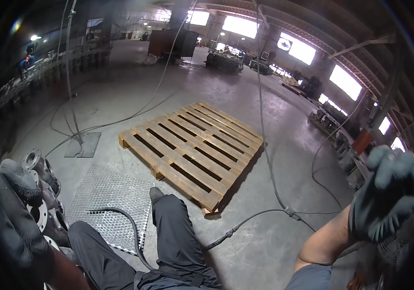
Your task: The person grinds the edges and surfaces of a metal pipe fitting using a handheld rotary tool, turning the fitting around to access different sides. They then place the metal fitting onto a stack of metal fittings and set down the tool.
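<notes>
My left hand (16, 212), in a dark grey work glove, is raised at the left edge with its fingers stretched out and nothing visible in it. Just beyond it stand several grey metal flanged fittings (47, 193), partly hidden by the glove. On the right, my right hand (388, 193) is held up in a matching glove. Its fingers are curled in like a loose fist, and no object shows in them. A wooden pallet (198, 149) lies flat on the floor ahead, out of reach of both hands.
Under my feet is a textured metal mat (108, 198) with a dark hose (132, 224) across it. Cables (269, 169) hang and trail over the concrete floor, joined at a connector (290, 212). A pole rises from a flat base plate (83, 145). A person (25, 64) works far left.
</notes>
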`<state>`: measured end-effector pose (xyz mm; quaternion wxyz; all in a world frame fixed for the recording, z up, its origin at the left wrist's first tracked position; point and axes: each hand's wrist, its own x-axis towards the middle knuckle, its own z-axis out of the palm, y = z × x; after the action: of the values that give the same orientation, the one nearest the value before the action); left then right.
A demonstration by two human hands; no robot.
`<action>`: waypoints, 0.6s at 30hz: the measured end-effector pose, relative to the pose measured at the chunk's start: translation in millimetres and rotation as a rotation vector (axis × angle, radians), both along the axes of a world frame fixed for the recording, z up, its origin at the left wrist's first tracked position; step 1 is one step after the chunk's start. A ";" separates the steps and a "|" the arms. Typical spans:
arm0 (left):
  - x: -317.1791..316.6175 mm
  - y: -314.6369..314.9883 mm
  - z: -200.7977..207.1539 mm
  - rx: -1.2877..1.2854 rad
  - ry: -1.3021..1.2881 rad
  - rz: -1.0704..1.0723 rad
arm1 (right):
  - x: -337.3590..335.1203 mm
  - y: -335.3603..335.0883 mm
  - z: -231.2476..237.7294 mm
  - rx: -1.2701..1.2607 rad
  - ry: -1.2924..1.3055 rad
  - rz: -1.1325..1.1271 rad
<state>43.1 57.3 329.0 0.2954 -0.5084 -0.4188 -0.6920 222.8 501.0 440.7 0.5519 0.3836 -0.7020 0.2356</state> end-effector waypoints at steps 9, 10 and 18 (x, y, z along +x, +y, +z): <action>-32.0 -3.1 -46.5 0.409 -0.448 0.193 | -56.0 -2.2 -112.0 -0.148 -0.569 -0.231; -35.6 -0.6 -48.6 0.393 -0.438 0.202 | -58.3 1.4 -146.3 -0.221 -0.650 -0.265; -41.8 12.8 -49.7 0.255 -0.355 0.268 | -13.8 -13.5 -269.9 -0.498 -1.004 -0.311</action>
<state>1.2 70.1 279.3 0.3683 -0.2776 -0.4370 -0.7722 208.9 487.5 170.9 0.2530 -0.0242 -0.8493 0.4626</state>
